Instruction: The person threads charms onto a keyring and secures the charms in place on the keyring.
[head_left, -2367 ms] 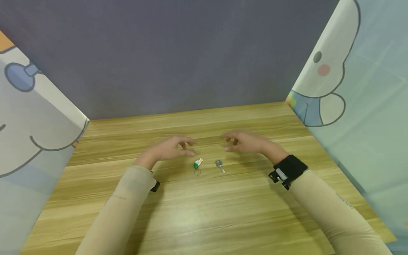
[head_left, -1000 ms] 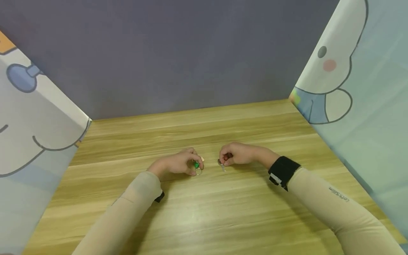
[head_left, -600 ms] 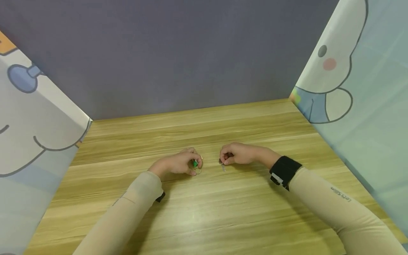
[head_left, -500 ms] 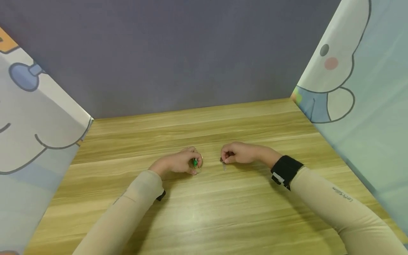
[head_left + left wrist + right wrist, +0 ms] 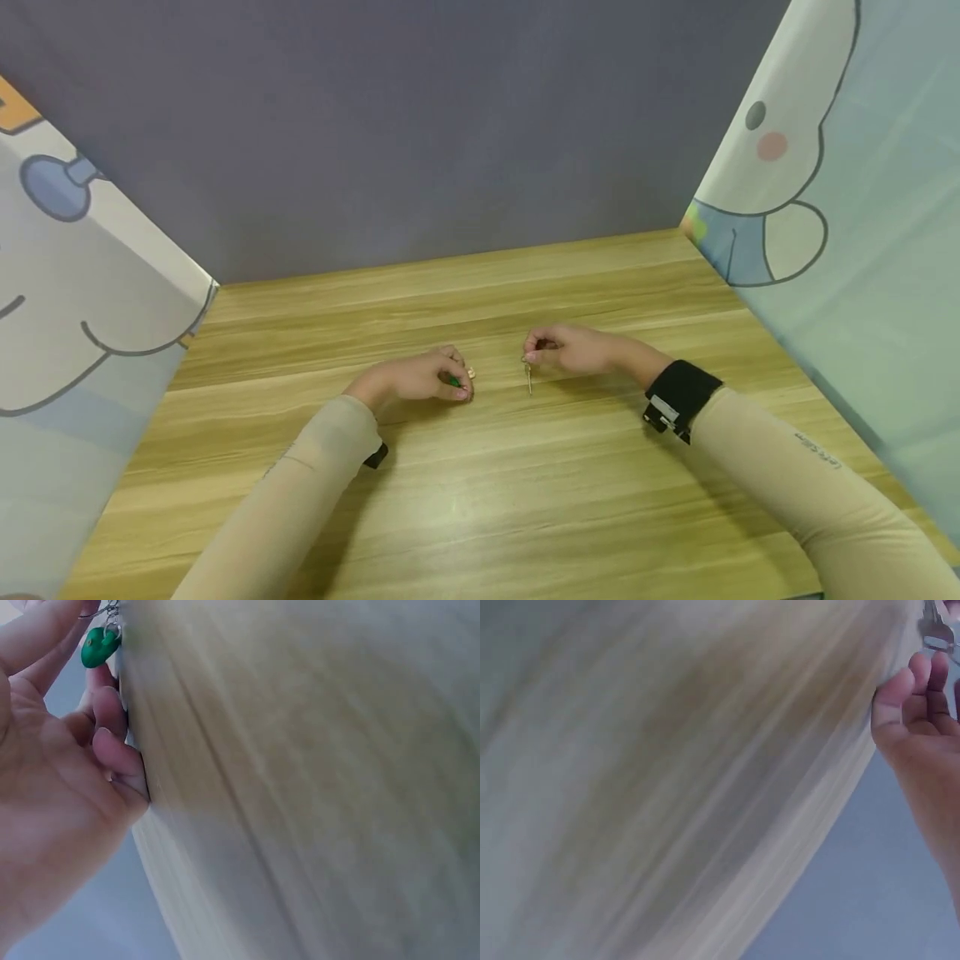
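My left hand [image 5: 416, 377] pinches a keychain by its ring end, which the thumb and index finger mostly hide in the head view. Its green charm [image 5: 99, 649] hangs by the ring, below the fingers, in the left wrist view. A pale yellow part [image 5: 471, 372] of the keychain peeks out past the fingers, near the table. To the right, my right hand [image 5: 573, 348] pinches a silver key [image 5: 529, 380] by its head, blade pointing down. The key [image 5: 935, 631] also appears at the top right corner of the right wrist view.
Both hands are low over a wood-grain table [image 5: 465, 492]. A dark grey wall panel [image 5: 450, 133] stands along its back edge. Cartoon-printed panels [image 5: 885, 275] rise at the left and right sides.
Both hands came down to the keychain and the key and took hold of them. Since then the right hand has lifted the key upright, and the left fingers have closed over the keychain's ring.
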`<state>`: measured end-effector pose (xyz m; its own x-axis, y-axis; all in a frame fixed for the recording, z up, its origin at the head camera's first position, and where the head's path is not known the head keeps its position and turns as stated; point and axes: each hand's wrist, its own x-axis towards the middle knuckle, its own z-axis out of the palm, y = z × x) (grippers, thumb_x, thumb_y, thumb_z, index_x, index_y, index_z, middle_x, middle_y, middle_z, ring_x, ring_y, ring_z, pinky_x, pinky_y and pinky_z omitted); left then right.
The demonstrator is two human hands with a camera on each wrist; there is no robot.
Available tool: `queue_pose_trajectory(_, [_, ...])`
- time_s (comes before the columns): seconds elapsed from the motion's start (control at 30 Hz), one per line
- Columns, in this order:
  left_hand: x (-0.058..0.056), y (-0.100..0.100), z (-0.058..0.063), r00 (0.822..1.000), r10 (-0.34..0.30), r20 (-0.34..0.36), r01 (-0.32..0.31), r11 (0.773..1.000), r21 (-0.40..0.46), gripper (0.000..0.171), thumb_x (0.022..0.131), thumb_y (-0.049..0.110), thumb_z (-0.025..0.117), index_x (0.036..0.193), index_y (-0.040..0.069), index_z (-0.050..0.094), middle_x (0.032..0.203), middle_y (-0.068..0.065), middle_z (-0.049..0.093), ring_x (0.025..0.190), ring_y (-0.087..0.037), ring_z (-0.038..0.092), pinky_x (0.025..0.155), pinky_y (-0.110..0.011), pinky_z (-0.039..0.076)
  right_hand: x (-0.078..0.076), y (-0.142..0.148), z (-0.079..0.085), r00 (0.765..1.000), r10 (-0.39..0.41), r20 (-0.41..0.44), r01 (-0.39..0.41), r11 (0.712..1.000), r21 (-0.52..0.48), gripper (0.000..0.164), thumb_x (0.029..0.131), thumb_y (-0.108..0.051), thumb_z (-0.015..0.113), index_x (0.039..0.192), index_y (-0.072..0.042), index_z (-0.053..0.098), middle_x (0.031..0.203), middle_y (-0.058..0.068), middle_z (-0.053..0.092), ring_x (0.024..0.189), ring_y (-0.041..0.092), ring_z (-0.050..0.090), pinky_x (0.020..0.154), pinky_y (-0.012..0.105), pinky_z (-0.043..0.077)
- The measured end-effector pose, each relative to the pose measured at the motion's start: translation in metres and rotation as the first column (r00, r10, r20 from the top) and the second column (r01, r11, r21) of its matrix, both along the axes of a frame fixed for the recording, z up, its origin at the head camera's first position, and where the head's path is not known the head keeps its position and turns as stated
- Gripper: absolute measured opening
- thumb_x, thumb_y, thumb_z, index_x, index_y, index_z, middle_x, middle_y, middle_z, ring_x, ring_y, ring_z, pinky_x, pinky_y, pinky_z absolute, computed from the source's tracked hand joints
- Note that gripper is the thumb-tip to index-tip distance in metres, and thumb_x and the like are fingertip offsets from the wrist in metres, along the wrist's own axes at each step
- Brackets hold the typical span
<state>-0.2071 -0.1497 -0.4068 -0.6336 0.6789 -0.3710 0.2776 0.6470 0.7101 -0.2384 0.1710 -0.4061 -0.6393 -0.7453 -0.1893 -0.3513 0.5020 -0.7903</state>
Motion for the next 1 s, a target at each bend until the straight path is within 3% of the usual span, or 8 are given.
queue_pose_trajectory(0.1, [-0.004, -0.006, -0.001, 0.999, -0.001, 0.043, -0.001, 0.999, 0.045, 0.019, 0.109, 0.026, 0.063, 0.108, 0.019, 0.08, 0.125, -0.003, 0.052, 0.114, -0.022, 0.047, 0.102, -0.039, 0.044, -0.001, 0.003, 0.005, 0.996, -0.059, 0.074, 0.064, 0.995, -0.072, 0.031, 0.114, -0.027, 0.051, 0.121, 0.0, 0.063, 0.129, 0.018, 0.068, 0.116, 0.029, 0.066, 0.1, 0.044, 0.059])
queue_pose_trajectory(0.2, [-0.005, -0.01, -0.001, 0.996, 0.036, 0.082, -0.045, 0.993, 0.111, 0.021, 0.11, 0.025, 0.061, 0.111, 0.013, 0.079, 0.129, -0.005, 0.054, 0.12, -0.026, 0.049, 0.105, -0.043, 0.044, -0.001, 0.001, 0.008, 0.981, -0.098, 0.17, 0.127, 0.977, -0.169, 0.034, 0.116, -0.025, 0.047, 0.121, 0.006, 0.059, 0.143, 0.022, 0.064, 0.136, 0.036, 0.061, 0.116, 0.051, 0.052])
queue_pose_trajectory(0.27, [-0.005, -0.013, 0.002, 0.994, 0.077, 0.077, -0.088, 0.984, 0.156, 0.023, 0.11, 0.026, 0.061, 0.113, 0.011, 0.078, 0.133, -0.006, 0.054, 0.134, -0.028, 0.046, 0.115, -0.05, 0.042, -0.001, -0.001, 0.01, 0.969, -0.118, 0.217, 0.168, 0.959, -0.229, 0.033, 0.116, -0.024, 0.046, 0.118, 0.007, 0.058, 0.139, 0.022, 0.065, 0.134, 0.036, 0.062, 0.118, 0.054, 0.05])
queue_pose_trajectory(0.4, [-0.003, -0.017, 0.013, 0.986, 0.168, -0.018, -0.156, 0.948, 0.279, 0.023, 0.109, 0.027, 0.063, 0.112, 0.01, 0.077, 0.129, -0.007, 0.058, 0.132, -0.032, 0.049, 0.112, -0.056, 0.043, 0.001, -0.009, 0.018, 0.949, -0.146, 0.279, 0.235, 0.917, -0.323, 0.03, 0.116, -0.024, 0.045, 0.115, 0.003, 0.057, 0.115, 0.017, 0.067, 0.113, 0.029, 0.07, 0.113, 0.053, 0.054])
queue_pose_trajectory(0.53, [0.004, -0.018, 0.032, 0.953, 0.288, -0.093, -0.232, 0.892, 0.387, 0.019, 0.108, 0.024, 0.065, 0.115, 0.013, 0.079, 0.123, -0.005, 0.07, 0.119, -0.033, 0.063, 0.103, -0.047, 0.054, 0.009, -0.019, 0.028, 0.953, -0.153, 0.262, 0.242, 0.905, -0.351, 0.032, 0.117, -0.028, 0.045, 0.11, 0.001, 0.056, 0.095, 0.009, 0.061, 0.089, 0.023, 0.067, 0.09, 0.042, 0.062])
queue_pose_trajectory(0.67, [0.014, -0.012, 0.048, 0.914, 0.379, -0.144, -0.271, 0.836, 0.476, 0.019, 0.108, 0.019, 0.065, 0.118, 0.012, 0.079, 0.121, -0.006, 0.074, 0.114, -0.036, 0.068, 0.092, -0.034, 0.059, 0.018, -0.028, 0.038, 0.966, -0.19, 0.176, 0.244, 0.896, -0.372, 0.028, 0.115, -0.025, 0.049, 0.107, 0.0, 0.058, 0.085, 0.008, 0.058, 0.077, 0.026, 0.063, 0.07, 0.031, 0.056])
queue_pose_trajectory(0.87, [0.029, 0.001, 0.062, 0.847, 0.482, -0.225, -0.29, 0.773, 0.564, 0.018, 0.104, 0.012, 0.069, 0.117, 0.011, 0.08, 0.106, -0.009, 0.078, 0.086, -0.019, 0.071, 0.074, -0.027, 0.059, 0.029, -0.038, 0.05, 0.943, -0.325, 0.074, 0.329, 0.879, -0.345, 0.017, 0.107, -0.022, 0.066, 0.108, -0.006, 0.074, 0.078, 0.007, 0.065, 0.071, 0.024, 0.065, 0.066, 0.033, 0.058])
queue_pose_trajectory(1.0, [0.036, 0.006, 0.064, 0.82, 0.524, -0.231, -0.261, 0.701, 0.663, 0.015, 0.1, 0.001, 0.07, 0.113, 0.001, 0.078, 0.099, -0.019, 0.079, 0.079, -0.01, 0.074, 0.074, -0.029, 0.063, 0.034, -0.042, 0.057, 0.925, -0.374, 0.069, 0.372, 0.851, -0.37, 0.018, 0.104, -0.02, 0.072, 0.112, -0.006, 0.08, 0.083, 0.004, 0.073, 0.072, 0.021, 0.069, 0.07, 0.033, 0.062])
